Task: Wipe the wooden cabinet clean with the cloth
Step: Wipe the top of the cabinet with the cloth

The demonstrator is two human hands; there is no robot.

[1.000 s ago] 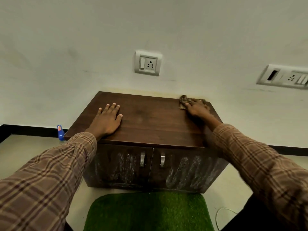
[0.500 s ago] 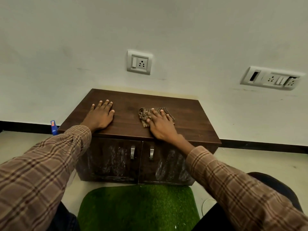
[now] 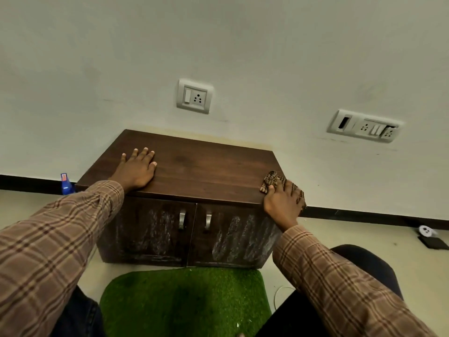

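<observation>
A low dark wooden cabinet [image 3: 206,171] with two doors stands against the wall. White smears streak both door fronts. My left hand [image 3: 137,170] rests flat on the left part of the top, fingers straight. My right hand [image 3: 283,201] presses a brown checked cloth [image 3: 273,180] onto the front right corner of the top; the fingers lie over the cloth, and part of it hangs past the corner.
A green grass-like mat [image 3: 184,302] lies on the floor before the cabinet. A blue bottle [image 3: 65,184] stands at the cabinet's left by the wall. Wall sockets [image 3: 194,96] sit above, a second socket plate [image 3: 364,126] to the right. A small plug [image 3: 426,231] lies on the floor, far right.
My right hand has slid the cloth from the back right corner to the middle front, then right to the front right corner. My left hand stays flat on the top.
</observation>
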